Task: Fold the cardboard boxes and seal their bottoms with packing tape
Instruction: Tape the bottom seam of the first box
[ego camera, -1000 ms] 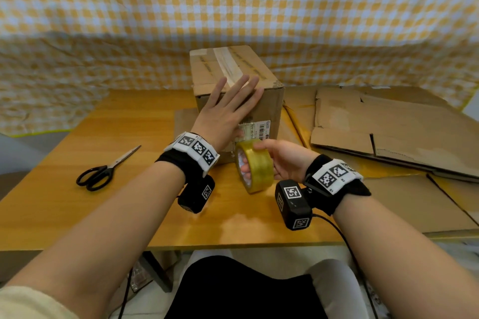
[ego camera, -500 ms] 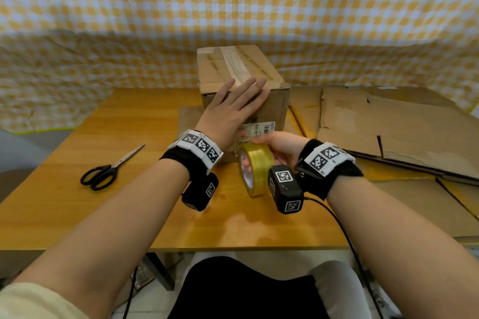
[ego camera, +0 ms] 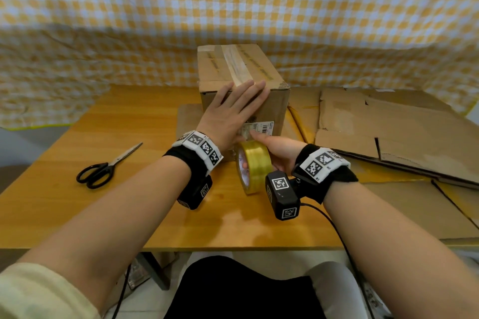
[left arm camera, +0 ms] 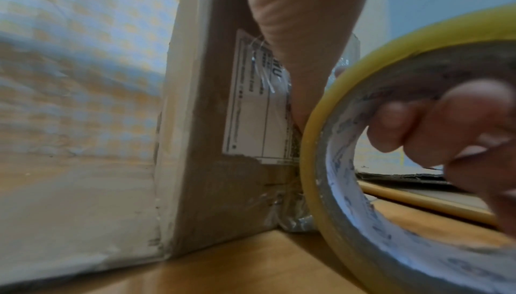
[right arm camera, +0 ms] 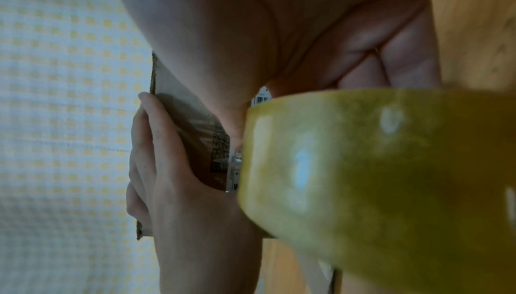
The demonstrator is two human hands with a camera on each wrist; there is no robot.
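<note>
A folded cardboard box (ego camera: 274,103) stands on the wooden table (ego camera: 77,215), a strip of tape along its top seam. My left hand (ego camera: 233,109) lies flat with straight fingers against the box's near face, fingertips at the top edge. My right hand (ego camera: 274,147) grips a yellow roll of packing tape (ego camera: 255,166), fingers through its core, held upright against the bottom of the near face beside a white label (ego camera: 261,128). The left wrist view shows the box (left arm camera: 212,166), the label (left arm camera: 251,109) and the roll (left arm camera: 363,166). In the right wrist view the roll (right arm camera: 390,177) fills the front.
Black-handled scissors (ego camera: 103,171) lie on the table to the left. Flattened cardboard sheets (ego camera: 388,132) cover the right side of the table. A checked yellow and white cloth (ego camera: 233,8) hangs behind. Another flat cardboard piece (ego camera: 188,122) lies under the box.
My left hand has slid down from the box's top edge onto its near face. My right hand has brought the tape roll closer to the box, up against the near face.
</note>
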